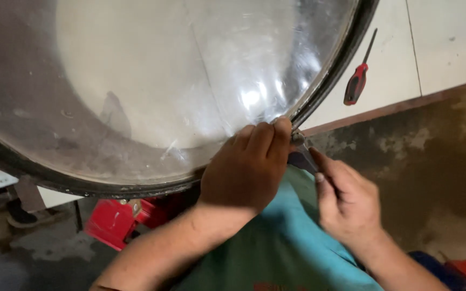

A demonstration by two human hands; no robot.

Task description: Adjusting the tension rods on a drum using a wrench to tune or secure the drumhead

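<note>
We press our left hand [246, 167], fingers curled together, on the dark rim [330, 75] of a big clear dome [190, 75]. Our right hand [346, 202] pinches pliers [302, 153] at that edge, just beside it. Open floor [438, 156] lies to the right.

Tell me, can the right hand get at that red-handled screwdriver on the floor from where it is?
Probably yes. The right hand is busy gripping a tool at the drum's rim, but nothing lies between it and the screwdriver, which rests just beyond the rim.
</note>
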